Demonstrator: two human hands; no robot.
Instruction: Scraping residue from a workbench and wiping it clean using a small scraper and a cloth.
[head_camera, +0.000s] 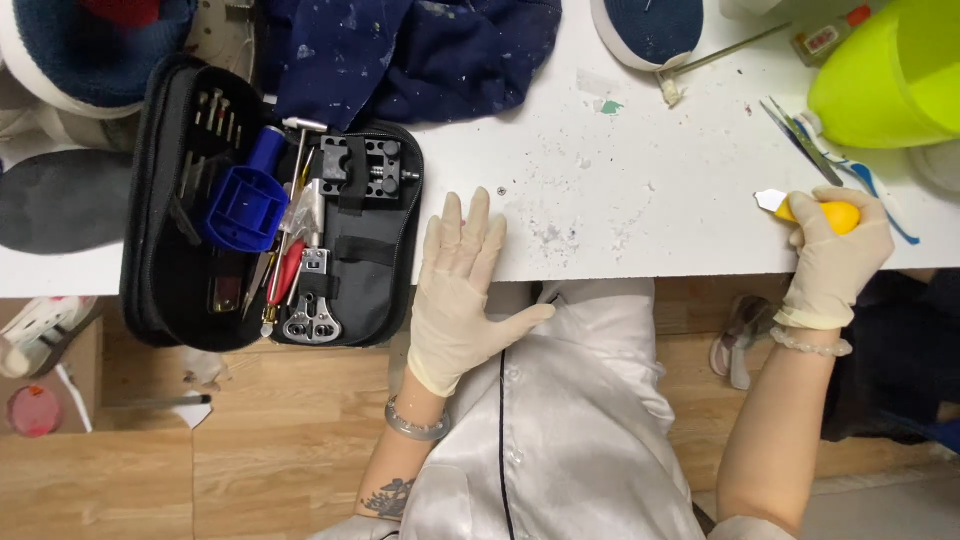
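My left hand (462, 290), in a pale glove, lies flat and open on the front edge of the white table (620, 170), just right of an open black tool case (270, 210). The case holds a blue round tool (245, 205), a black clamp block (362, 170), small screwdrivers and pliers. My right hand (835, 260), also gloved, grips a yellow-handled tool (830, 213) with a short white blade pointing left, at the table's right front edge.
A dark blue cloth (410, 50) lies at the back. A lime-green container (890, 70) stands back right, with tweezers (800, 140) and a blue-white brush beside it. A shoe sole (650, 30) sits at the back. Wooden floor lies below.
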